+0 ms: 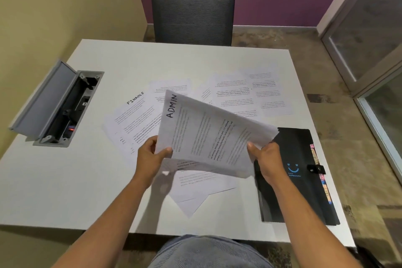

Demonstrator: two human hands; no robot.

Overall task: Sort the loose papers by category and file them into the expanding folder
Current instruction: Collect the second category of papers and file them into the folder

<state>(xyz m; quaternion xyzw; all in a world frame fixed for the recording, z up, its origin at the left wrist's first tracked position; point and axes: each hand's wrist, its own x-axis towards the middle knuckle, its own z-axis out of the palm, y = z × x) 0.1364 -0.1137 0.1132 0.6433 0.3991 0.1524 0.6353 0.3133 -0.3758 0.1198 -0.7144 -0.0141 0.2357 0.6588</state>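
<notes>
I hold a sheaf of papers headed ADMIN (208, 132) in the air above the table. My left hand (152, 159) pinches its near left corner, and my right hand (266, 159) grips its near right edge. A sheet marked FINANCE (130, 115) lies flat on the table to the left. More printed sheets (245, 91) are spread across the far side, and others (195, 187) lie under the lifted sheaf. The black expanding folder (298, 176) lies closed at the right, with coloured tabs along its right edge.
An open cable box (58, 104) with its grey lid raised is set into the white table (65, 180) at the left. A grey mesh chair (192, 11) stands behind the far edge. A glass partition (374, 50) is at the right.
</notes>
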